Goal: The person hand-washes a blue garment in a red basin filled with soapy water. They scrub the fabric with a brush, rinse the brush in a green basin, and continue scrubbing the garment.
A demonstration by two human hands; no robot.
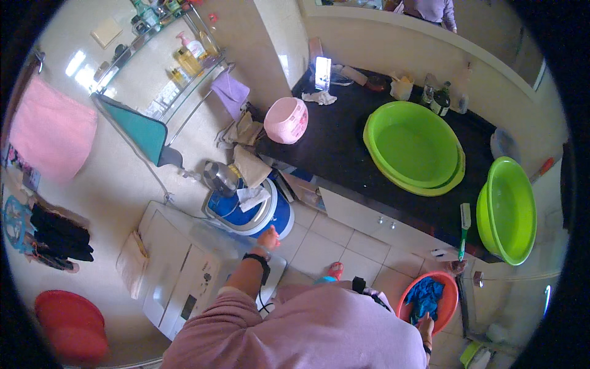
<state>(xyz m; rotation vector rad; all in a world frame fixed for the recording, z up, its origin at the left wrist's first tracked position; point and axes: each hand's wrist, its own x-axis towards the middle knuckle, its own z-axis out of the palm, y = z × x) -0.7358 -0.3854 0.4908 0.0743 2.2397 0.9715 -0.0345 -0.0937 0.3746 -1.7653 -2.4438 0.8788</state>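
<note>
My right hand (pixel 425 322) is at the near rim of an orange-red basin (pixel 452 305), gripping it, with the fingertips reaching over the inside. Bunched blue and dark cloth (pixel 424 296) lies in this basin. My left hand (pixel 268 238) is held out to the left with its fingers curled in and nothing visible in them. It is just in front of a blue-and-white round-cornered appliance (pixel 283 215) and above the edge of a white washing machine (pixel 178 280). A dark band circles my left wrist.
On the black counter (pixel 332 147) stand stacked green basins (pixel 413 144) and a pink basket (pixel 286 120). Another green basin (pixel 507 212) leans at its right end, by a green-handled brush (pixel 464 230). A red stool (pixel 70 326) is at lower left. Tiled floor (pixel 332 230) lies between counter and washer.
</note>
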